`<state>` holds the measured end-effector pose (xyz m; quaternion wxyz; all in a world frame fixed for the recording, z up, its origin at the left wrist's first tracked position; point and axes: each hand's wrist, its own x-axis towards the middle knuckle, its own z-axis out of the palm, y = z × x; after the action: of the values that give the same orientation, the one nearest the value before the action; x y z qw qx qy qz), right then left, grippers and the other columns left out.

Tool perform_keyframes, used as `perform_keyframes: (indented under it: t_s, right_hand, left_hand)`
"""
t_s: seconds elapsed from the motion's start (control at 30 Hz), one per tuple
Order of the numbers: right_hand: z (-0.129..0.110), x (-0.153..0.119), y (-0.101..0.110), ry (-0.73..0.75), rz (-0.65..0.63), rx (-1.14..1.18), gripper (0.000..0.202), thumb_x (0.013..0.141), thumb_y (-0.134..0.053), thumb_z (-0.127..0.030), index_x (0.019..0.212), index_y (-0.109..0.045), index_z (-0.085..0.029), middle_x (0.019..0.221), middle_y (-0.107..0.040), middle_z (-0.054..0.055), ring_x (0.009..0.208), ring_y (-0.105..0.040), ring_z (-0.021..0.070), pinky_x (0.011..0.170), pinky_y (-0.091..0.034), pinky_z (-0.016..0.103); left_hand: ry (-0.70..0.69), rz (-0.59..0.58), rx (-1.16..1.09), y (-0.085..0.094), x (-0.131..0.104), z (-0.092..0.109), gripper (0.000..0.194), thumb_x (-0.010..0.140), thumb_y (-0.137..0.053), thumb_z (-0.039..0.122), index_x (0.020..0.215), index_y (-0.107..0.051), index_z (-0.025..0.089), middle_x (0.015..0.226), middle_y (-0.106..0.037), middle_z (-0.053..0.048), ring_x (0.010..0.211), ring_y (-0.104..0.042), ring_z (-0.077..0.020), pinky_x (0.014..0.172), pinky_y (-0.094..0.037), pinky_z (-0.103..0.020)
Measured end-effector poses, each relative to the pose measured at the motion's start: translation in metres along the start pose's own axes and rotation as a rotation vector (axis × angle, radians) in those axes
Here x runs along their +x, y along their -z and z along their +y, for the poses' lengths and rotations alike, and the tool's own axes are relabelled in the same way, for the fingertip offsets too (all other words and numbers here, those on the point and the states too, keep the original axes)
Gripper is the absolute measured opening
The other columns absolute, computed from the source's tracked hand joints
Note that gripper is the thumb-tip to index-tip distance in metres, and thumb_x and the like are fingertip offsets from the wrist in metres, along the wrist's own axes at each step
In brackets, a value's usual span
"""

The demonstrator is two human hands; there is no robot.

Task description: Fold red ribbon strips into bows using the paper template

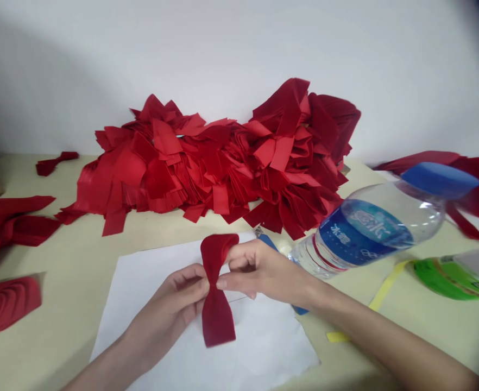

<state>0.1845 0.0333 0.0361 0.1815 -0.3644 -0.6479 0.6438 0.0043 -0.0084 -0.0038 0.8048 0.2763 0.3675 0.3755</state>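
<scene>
A dark red fabric bow (218,320) stands upright between my hands, pinched narrow at its middle. My left hand (186,296) grips it from the left, fingertips at the narrow waist. From the right, my right hand (259,271) holds the same bow, thumb at the waist and curled fingers by the upper loop. Below the hands lies a white sheet of paper (272,342). Partly hidden behind my right hand is a blue-handled tool (269,242), whose kind I cannot make out.
A large heap of red fabric strips (223,163) lies against the wall. To the right are a clear bottle with a blue cap (386,217), a green-labelled container (455,277) and yellow tape strips (388,285). Red fabric pieces (9,304) and a small bow (56,162) lie left.
</scene>
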Motion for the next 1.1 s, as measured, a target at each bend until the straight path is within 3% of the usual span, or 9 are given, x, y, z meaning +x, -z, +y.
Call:
perform_keyframes:
  t_s: [0.2,0.4,0.53,0.63,0.73,0.83,0.9,0.97,1.1]
  right_hand:
    - [0.005,0.002,-0.001,-0.007,0.059,-0.146,0.019,0.079,-0.057,-0.025,0.064,-0.051,-0.015,0.047,-0.033,-0.01,0.043,-0.027,0.0034,0.039,-0.019,0.02]
    - [0.007,0.0,-0.006,0.008,0.022,-0.196,0.017,0.075,-0.059,-0.015,0.06,-0.051,-0.014,0.046,-0.031,-0.01,0.042,-0.025,0.0026,0.038,-0.017,0.019]
    - [0.01,0.001,0.001,0.001,-0.063,-0.175,0.012,0.084,-0.051,-0.021,0.077,-0.057,-0.014,0.053,-0.046,-0.007,0.047,-0.038,0.0041,0.044,-0.03,0.016]
    - [0.008,0.0,0.01,-0.035,-0.015,-0.245,0.015,0.087,-0.048,-0.028,0.092,-0.054,-0.015,0.055,-0.048,-0.006,0.047,-0.042,0.0051,0.046,-0.035,0.017]
    - [0.005,-0.003,0.018,-0.107,0.008,-0.38,0.026,0.091,-0.038,-0.032,0.079,-0.053,-0.014,0.056,-0.05,-0.004,0.042,-0.043,0.0057,0.041,-0.034,0.018]
    - [0.007,-0.007,0.021,-0.056,0.211,-0.757,0.027,0.09,-0.038,-0.024,0.068,-0.05,-0.015,0.06,-0.053,-0.001,0.051,-0.05,0.0089,0.048,-0.036,0.021]
    - [0.012,-0.008,0.019,-0.025,0.439,-1.101,0.017,0.088,-0.043,-0.021,0.074,-0.052,-0.015,0.07,-0.057,0.002,0.062,-0.055,0.0129,0.053,-0.037,0.024]
    - [0.017,-0.008,0.016,-0.075,0.582,-1.357,0.011,0.087,-0.046,-0.021,0.084,-0.054,-0.014,0.081,-0.059,0.006,0.072,-0.058,0.0185,0.056,-0.038,0.026]
    - [0.021,-0.006,0.009,-0.238,0.635,-1.585,0.021,0.089,-0.046,-0.026,0.093,-0.056,-0.009,0.086,-0.06,0.013,0.077,-0.061,0.0257,0.053,-0.041,0.03]
  left_hand:
    - [-0.059,0.072,0.276,-0.003,-0.003,0.005,0.017,0.081,-0.058,0.032,0.079,-0.07,0.019,0.079,-0.068,-0.003,0.079,-0.058,-0.0162,0.079,-0.043,-0.029]
    - [-0.061,0.156,0.544,0.002,0.001,0.003,0.014,0.068,-0.07,0.029,0.062,-0.068,0.017,0.063,-0.065,-0.001,0.065,-0.057,-0.0155,0.065,-0.042,-0.026]
    - [-0.103,0.156,0.561,0.003,0.003,0.008,0.017,0.074,-0.064,0.031,0.067,-0.07,0.017,0.069,-0.068,-0.003,0.072,-0.059,-0.0174,0.071,-0.043,-0.027]
    - [-0.099,0.13,0.523,0.003,0.003,0.01,0.023,0.079,-0.058,0.035,0.072,-0.07,0.017,0.075,-0.068,-0.004,0.074,-0.058,-0.0175,0.073,-0.042,-0.028]
    - [-0.068,0.096,0.477,0.004,0.002,0.009,0.027,0.082,-0.054,0.038,0.073,-0.068,0.017,0.077,-0.067,-0.004,0.077,-0.058,-0.0179,0.074,-0.041,-0.028]
    - [-0.077,0.093,0.519,0.005,0.003,0.006,0.029,0.083,-0.053,0.038,0.071,-0.067,0.016,0.077,-0.066,-0.005,0.076,-0.057,-0.0176,0.073,-0.04,-0.029]
    - [-0.095,0.1,0.525,0.005,0.004,0.005,0.028,0.084,-0.053,0.037,0.071,-0.066,0.015,0.077,-0.066,-0.005,0.076,-0.056,-0.0176,0.073,-0.039,-0.029]
    - [-0.093,0.117,0.483,0.006,0.005,0.003,0.027,0.083,-0.054,0.036,0.071,-0.066,0.015,0.077,-0.065,-0.006,0.076,-0.057,-0.0179,0.073,-0.039,-0.029]
    - [-0.084,0.154,0.414,0.007,0.009,0.0,0.025,0.082,-0.056,0.036,0.07,-0.064,0.015,0.077,-0.064,-0.005,0.078,-0.058,-0.0184,0.075,-0.04,-0.03]
